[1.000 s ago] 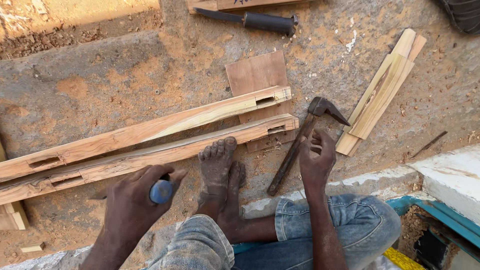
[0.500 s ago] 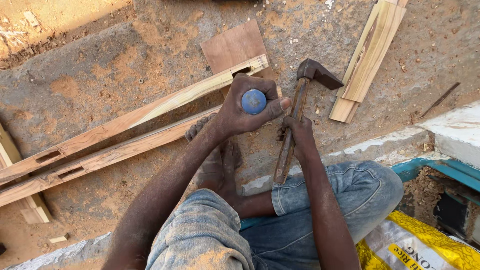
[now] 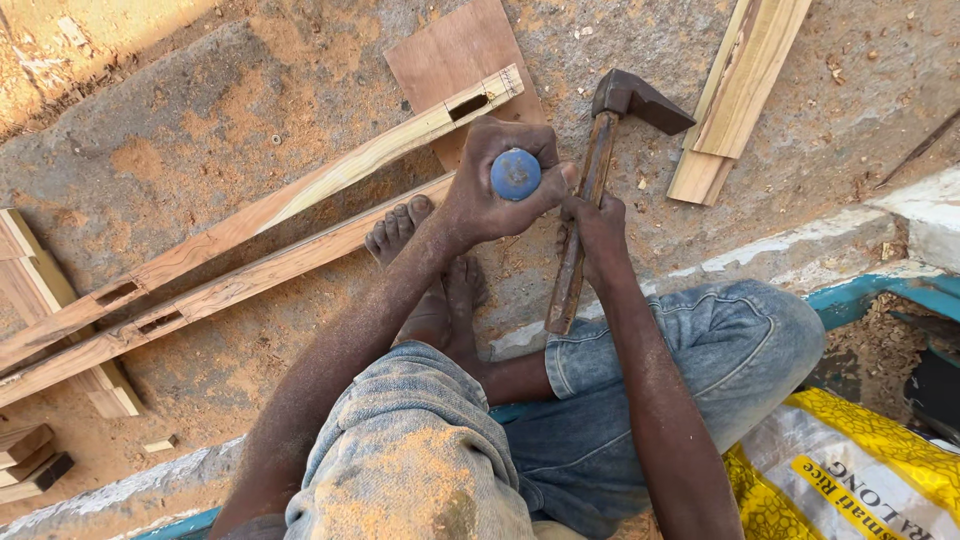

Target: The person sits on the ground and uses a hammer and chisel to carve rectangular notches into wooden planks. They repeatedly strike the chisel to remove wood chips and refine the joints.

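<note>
Ahead of the hands: two long mortised wooden rails (image 3: 250,215) lay slantwise across the ground, with a flat board (image 3: 455,50) under their far ends, barring a low reach forward.
Right: the hammer (image 3: 600,170) lay just beside the right hand (image 3: 598,235), and a stack of wood strips (image 3: 735,95) stood beyond it.
Below: bare feet (image 3: 430,270) and bent knees crowded the near ground.
Open room: sawdust-strewn ground (image 3: 170,130) at upper left lay bare.
Far left: short wood offcuts (image 3: 40,290) lined the edge.

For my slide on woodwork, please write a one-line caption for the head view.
Left hand grips a blue-capped tool over a mortised rail; right hand holds a hammer.
</note>
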